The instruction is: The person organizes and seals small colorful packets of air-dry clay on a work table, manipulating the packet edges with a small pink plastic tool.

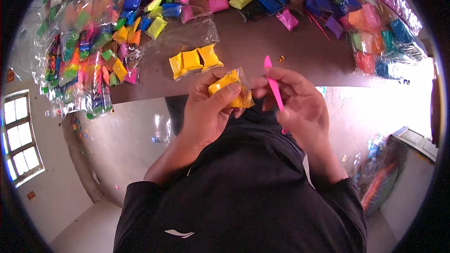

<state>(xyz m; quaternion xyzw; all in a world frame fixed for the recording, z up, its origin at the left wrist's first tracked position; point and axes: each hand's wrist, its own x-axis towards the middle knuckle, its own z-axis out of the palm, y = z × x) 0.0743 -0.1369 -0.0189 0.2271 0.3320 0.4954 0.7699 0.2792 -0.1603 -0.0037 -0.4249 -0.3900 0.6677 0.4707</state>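
My left hand (pixel 211 105) is closed around a yellow clay packet (pixel 228 89) in clear wrapping, its thumb pressed on the front. Just to the right, my right hand (pixel 300 103) holds a pink plastic tool (pixel 273 84) between thumb and fingers, with the pointed end up. Some of its fingers are blurred close to the packet. Beyond my left hand, several yellow packets (pixel 191 61) lie side by side on the brown table (pixel 253 42). A small yellow scrap (pixel 281 58) sits beyond the tool's tip.
Many colourful packets (pixel 218 4) are heaped along the table's far side. Clear bags of packets stand at the left (pixel 89 56) and right (pixel 370 37). A thin red stick (pixel 318 26) lies at the back right. Below the right side is a filled plastic bag (pixel 379 178).
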